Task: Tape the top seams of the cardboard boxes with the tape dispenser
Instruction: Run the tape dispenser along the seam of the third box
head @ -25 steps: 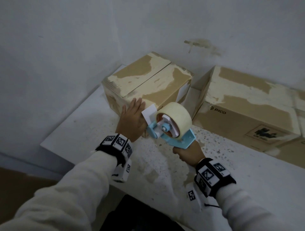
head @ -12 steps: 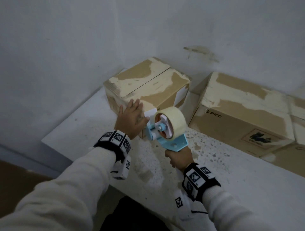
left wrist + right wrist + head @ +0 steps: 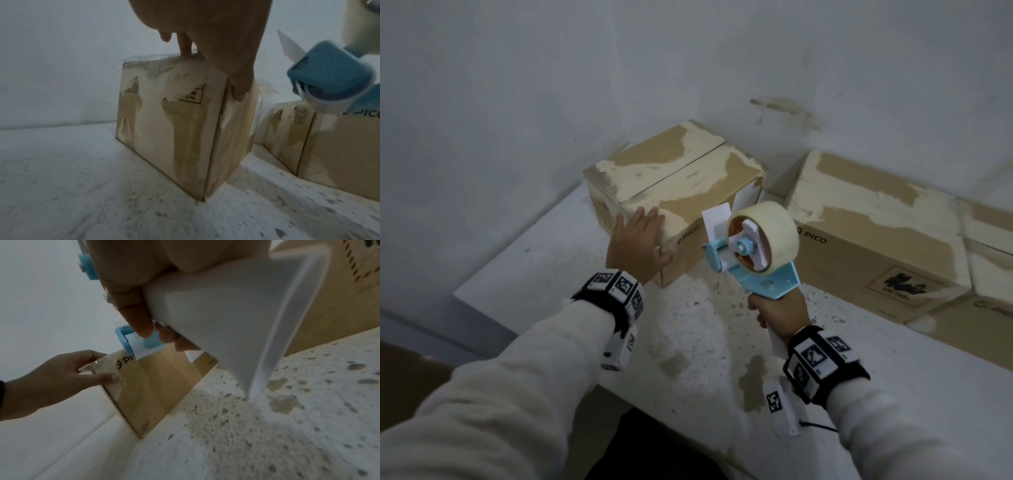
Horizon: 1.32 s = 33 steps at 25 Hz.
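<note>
A small cardboard box (image 3: pixel 678 171) with torn, pale patches stands at the table's back left; a dark seam (image 3: pixel 674 173) runs along its top. My left hand (image 3: pixel 637 246) lies on its near corner, fingers straight on the top and thumb on the front face; the left wrist view shows this left hand (image 3: pixel 216 32) over the box (image 3: pixel 174 121). My right hand (image 3: pixel 780 308) grips the white handle of the blue tape dispenser (image 3: pixel 753 253). The dispenser hangs in the air just right of the box, its tape roll (image 3: pixel 767 233) upright and a white tab sticking up.
A larger PICO box (image 3: pixel 859 222) lies to the right, with another box (image 3: pixel 989 274) beyond it. All stand on a speckled white table (image 3: pixel 705 342) set in a wall corner. The table's front edge runs below my wrists.
The dispenser has drawn back from the small box's front, to the right and slightly up. My left hand has shifted left to the box's near corner.
</note>
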Tool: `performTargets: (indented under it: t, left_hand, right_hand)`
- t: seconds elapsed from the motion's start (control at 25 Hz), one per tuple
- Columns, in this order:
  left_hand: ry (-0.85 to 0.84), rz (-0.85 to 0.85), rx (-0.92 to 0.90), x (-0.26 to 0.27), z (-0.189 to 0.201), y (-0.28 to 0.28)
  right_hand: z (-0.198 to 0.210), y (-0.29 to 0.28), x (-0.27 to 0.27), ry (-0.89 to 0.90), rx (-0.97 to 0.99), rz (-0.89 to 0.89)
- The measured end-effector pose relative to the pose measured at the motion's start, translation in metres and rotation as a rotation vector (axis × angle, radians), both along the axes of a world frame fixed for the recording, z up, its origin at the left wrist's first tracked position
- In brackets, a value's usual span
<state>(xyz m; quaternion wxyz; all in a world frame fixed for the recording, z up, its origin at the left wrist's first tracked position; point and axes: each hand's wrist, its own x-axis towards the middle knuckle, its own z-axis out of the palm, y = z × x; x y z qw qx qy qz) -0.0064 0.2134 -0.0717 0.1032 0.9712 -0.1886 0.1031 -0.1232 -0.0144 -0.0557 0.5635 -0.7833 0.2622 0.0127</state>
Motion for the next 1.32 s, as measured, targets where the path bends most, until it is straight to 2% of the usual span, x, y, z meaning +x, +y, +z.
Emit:
performTargets:
  t: [0.12, 0.36, 0.52, 0.6, 0.68, 0.8, 0.88, 0.96, 1.16, 1.32]
  left_hand:
    - [0.012, 0.0, -0.001, 0.002, 0.016, 0.028]
    - [0.252, -0.032, 0.217, 0.015, 0.05, 0.096]
    - [0.425, -0.073, 0.37, 0.047, 0.09, 0.09]
    - [0.499, -0.093, 0.244, 0.066, 0.111, 0.059]
    - [0.599, -0.133, -0.07, 0.081, 0.12, 0.018]
    - [1.055, -0.09, -0.694, 0.097, 0.133, -0.037]
    - [1.286, -0.131, -0.957, 0.106, 0.141, -0.058]
    - [1.342, -0.15, -1.038, 0.118, 0.143, -0.071]
    - [1.454, -0.154, -0.988, 0.14, 0.132, -0.085]
    - [1.332, -0.03, -0.932, 0.157, 0.125, -0.097]
  right_hand:
    - [0.009, 0.001, 0.009, -0.088, -0.005, 0.019]
    - [0.047, 0.019, 0.034, -0.256, -0.016, 0.023]
    - [0.064, 0.023, 0.053, -0.276, 0.022, -0.015]
    - [0.067, 0.025, 0.06, -0.304, 0.03, -0.038]
    - [0.066, 0.025, 0.068, -0.346, 0.043, -0.077]
    - [0.067, 0.022, 0.079, -0.406, 0.02, -0.144]
    - [0.07, 0.02, 0.082, -0.454, 0.019, -0.186]
    - [0.074, 0.019, 0.083, -0.499, 0.008, -0.216]
    - [0.066, 0.016, 0.087, -0.586, -0.039, -0.256]
    - [0.049, 0.024, 0.096, -0.586, -0.034, -0.28]
